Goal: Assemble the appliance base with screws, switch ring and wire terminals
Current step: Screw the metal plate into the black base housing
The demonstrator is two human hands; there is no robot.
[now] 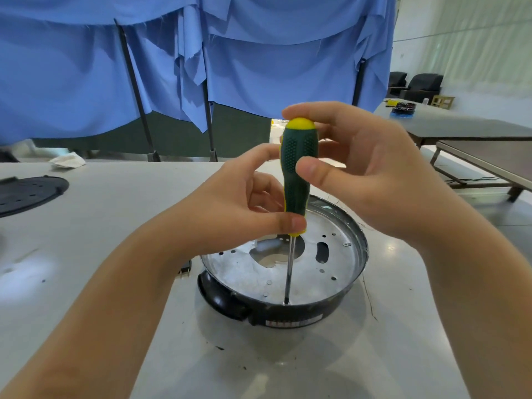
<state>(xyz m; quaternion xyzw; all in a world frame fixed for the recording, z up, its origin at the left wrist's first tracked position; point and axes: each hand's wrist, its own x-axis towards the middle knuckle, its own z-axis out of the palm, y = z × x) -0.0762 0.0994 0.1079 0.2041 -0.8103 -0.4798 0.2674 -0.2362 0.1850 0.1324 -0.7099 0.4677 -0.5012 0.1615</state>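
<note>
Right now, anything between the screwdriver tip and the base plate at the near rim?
Nothing visible. The screwdriver, gripped by the left hand low on the handle and the right hand up top, runs its bare shaft straight down to the metal plate of the appliance base. The tip contact itself is too small to make out.

Bright, even daylight fills the room, strongest at the pale right side. Soft glare pools on the desk and glints off the metal pan, which casts a faint shadow toward the camera. Wide-angle distortion bows the edges; slight blur softens the left rim and forearms.
</note>
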